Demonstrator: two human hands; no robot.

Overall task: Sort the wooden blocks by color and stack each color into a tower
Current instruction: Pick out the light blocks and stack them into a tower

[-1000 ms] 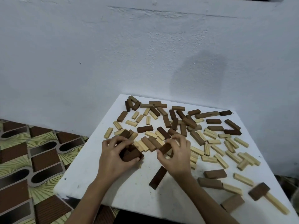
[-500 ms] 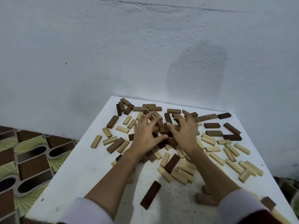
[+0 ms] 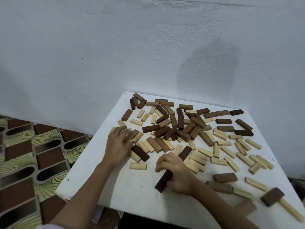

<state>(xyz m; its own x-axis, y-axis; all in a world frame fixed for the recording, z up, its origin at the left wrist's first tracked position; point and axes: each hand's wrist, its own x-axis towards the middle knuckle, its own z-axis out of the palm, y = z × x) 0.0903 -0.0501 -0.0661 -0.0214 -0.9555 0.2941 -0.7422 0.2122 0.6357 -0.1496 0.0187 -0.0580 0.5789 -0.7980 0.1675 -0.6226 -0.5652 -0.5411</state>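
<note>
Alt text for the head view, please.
A person's right hand grips a dark block on a white table, while the left hand rests on scattered blocks, dark, mid-brown and pale. No tower stands yet.

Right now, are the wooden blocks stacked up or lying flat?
Lying flat: the wooden blocks lie scattered loose across the white table, no tower anywhere.

White wall [image 3: 115,47], patterned floor [image 3: 24,154]

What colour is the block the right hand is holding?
Dark brown: the block gripped in the right hand shows best in the head view.
</note>
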